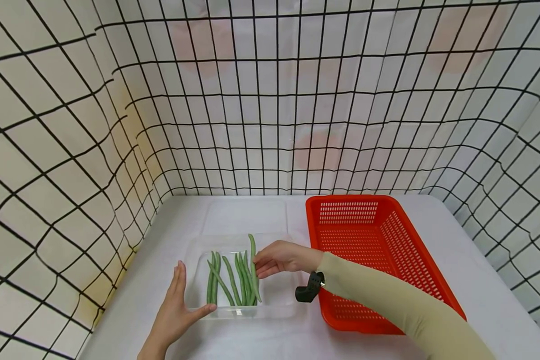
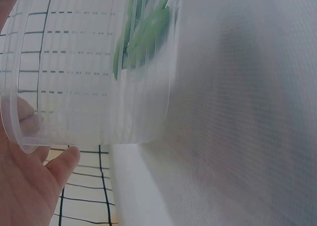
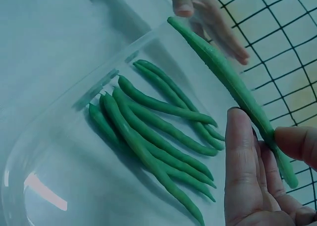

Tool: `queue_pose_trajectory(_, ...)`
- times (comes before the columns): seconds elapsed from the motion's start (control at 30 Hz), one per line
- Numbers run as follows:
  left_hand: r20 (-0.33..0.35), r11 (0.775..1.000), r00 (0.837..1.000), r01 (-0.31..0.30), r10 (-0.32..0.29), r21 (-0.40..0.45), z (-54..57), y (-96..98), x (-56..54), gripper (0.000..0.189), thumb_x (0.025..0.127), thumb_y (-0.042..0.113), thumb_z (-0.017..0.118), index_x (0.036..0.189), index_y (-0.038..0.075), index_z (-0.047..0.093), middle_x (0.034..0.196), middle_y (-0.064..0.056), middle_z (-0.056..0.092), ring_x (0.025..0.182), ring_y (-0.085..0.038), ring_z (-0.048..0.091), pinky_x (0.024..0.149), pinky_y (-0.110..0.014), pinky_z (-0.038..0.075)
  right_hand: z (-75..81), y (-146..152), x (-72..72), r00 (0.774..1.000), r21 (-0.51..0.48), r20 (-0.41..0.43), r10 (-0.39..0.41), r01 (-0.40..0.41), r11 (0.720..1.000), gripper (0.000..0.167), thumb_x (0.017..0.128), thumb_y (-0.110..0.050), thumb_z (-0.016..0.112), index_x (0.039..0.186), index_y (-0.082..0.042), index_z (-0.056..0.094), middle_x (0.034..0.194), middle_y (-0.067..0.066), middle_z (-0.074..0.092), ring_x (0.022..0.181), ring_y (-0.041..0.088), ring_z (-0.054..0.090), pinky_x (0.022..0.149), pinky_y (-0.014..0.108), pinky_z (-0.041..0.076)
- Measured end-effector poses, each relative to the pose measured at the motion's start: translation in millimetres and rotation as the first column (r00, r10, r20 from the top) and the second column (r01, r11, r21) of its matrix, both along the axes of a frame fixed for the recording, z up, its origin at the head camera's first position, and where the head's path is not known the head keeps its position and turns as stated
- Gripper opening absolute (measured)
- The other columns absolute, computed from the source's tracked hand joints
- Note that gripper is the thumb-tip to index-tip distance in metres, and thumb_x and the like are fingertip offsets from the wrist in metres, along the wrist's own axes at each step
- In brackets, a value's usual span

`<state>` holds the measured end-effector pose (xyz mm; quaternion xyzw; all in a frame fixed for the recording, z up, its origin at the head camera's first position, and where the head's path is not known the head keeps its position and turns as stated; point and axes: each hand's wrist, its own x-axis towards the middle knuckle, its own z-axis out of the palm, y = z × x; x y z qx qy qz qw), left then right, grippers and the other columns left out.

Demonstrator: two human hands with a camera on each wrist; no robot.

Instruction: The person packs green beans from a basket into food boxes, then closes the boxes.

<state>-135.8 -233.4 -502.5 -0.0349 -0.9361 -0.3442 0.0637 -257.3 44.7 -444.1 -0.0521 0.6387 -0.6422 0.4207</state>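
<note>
A clear plastic container (image 1: 279, 312) stands on the white table, with several green beans (image 1: 242, 280) lying side by side in it, a few crossing. My right hand (image 1: 276, 259) pinches one green bean (image 3: 223, 72) between thumb and fingers, holding it above the others. Spread at the container's front left corner is my left hand (image 1: 173, 312), thumb by the front rim and fingers straight along the left side. In the left wrist view, that hand (image 2: 25, 186) lies against the container's rim, and beans (image 2: 148, 35) show through the wall.
A red perforated plastic basket (image 1: 351, 312) sits right of the container, with my right forearm (image 1: 378, 285) reaching across it. A clear flat lid-like sheet (image 1: 245, 217) lies behind the container. Black wire grid (image 1: 270, 110) walls in the table (image 1: 234, 345) at the back and sides.
</note>
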Motion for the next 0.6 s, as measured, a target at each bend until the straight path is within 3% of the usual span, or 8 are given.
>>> queue_pose_trajectory(0.2,-0.006,1.000,1.000,-0.007,0.007,-0.002,0.6,1.6,-0.1,0.129,0.066,0.053,0.081,0.152,0.012,-0.006,0.156,-0.018,-0.001,0.140,-0.041,0.007,0.100,-0.066,0.022,-5.6,-9.5,3.3,1.000,0.011,0.006,0.001,-0.001,1.000,0.017,0.093,-0.003,0.057,0.099,0.012,0.063,0.078,0.016,0.066,0.067,0.020,0.067,0.074,0.036,0.054)
queue_pose_trajectory(0.6,-0.010,1.000,1.000,-0.009,0.009,-0.005,1.2,1.9,0.1,0.130,0.066,0.056,0.080,0.152,0.013,-0.007,0.155,-0.022,0.002,0.139,-0.044,0.010,0.099,-0.067,0.022,-7.0,-1.0,5.3,0.999,0.089,-0.002,-0.037,0.037,0.995,0.031,0.093,-0.005,0.055,0.114,0.018,0.055,0.095,0.027,0.066,0.077,0.029,0.069,0.075,0.039,0.054)
